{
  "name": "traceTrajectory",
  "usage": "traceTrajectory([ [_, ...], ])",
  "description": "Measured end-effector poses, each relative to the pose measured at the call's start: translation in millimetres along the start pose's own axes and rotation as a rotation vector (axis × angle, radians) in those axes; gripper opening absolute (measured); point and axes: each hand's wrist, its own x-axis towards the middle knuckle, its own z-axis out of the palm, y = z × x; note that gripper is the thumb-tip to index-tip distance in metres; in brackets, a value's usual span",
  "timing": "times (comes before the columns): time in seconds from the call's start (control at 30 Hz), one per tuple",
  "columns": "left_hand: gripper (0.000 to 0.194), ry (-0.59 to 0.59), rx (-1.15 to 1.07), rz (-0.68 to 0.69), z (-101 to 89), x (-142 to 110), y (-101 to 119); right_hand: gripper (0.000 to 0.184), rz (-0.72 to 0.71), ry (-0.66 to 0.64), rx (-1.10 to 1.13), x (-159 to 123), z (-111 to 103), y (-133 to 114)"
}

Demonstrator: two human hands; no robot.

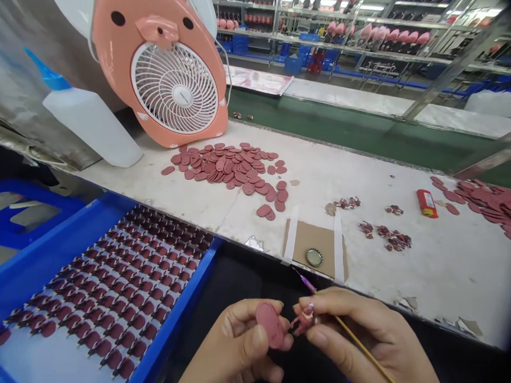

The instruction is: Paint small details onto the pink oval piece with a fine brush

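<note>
Pink oval disc (270, 325) pinched in your left hand (239, 340), thumb on the near face, fingers curled behind it, held low just off the table edge. Your right hand (355, 324) has its fingers pressed together around a thin wooden stick (351, 335) with a purple tip, and its fingertips (315, 314) pinch a small pink figure (304, 319) right against the edge of the disc. To your left, blue tray (175, 314) with rows of pink pieces lined up. Ahead on the white table (439, 266): loose heap of pink ovals (227, 167), taped cardboard square (315, 239) with a metal bottle cap (314, 257) on it, small clumps of pink figures (393, 236) beside it, red and yellow tube (427, 204) on its side, second heap of ovals (479, 199) far right. Behind the first heap, pink pig-shaped fan (159, 74) leaning back, tilted white squeeze bottle (90, 127) with blue nozzle beside it.
</note>
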Motion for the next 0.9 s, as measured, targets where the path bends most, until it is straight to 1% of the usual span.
traceTrajectory([
  [0.1,0.038,-0.039,0.016,-0.039,-6.6,-1.7,-1.9,0.029,-0.041,-0.079,-0.022,3.2,-1.1,-3.3],
  [0.23,0.038,-0.067,0.016,-0.06,-13.2,-4.6,-4.9,0.025,-0.116,-0.139,-0.032,9.9,0.0,-5.1],
  [0.37,0.038,-0.07,0.027,-0.095,-13.9,-6.7,-2.7,0.025,-0.1,-0.191,-0.048,13.5,2.7,-6.5],
  [0.5,0.037,-0.07,0.028,-0.093,-12.7,-8.2,0.2,0.027,-0.083,-0.241,-0.053,14.4,4.5,-8.0],
  [0.7,0.035,-0.067,0.025,-0.106,-13.0,-9.0,1.6,0.024,-0.123,-0.235,-0.069,14.2,7.2,-7.0],
  [0.9,0.033,-0.085,-0.006,-0.088,-16.5,-9.1,0.1,0.029,-0.164,-0.3,-0.105,17.3,7.7,-9.8],
])
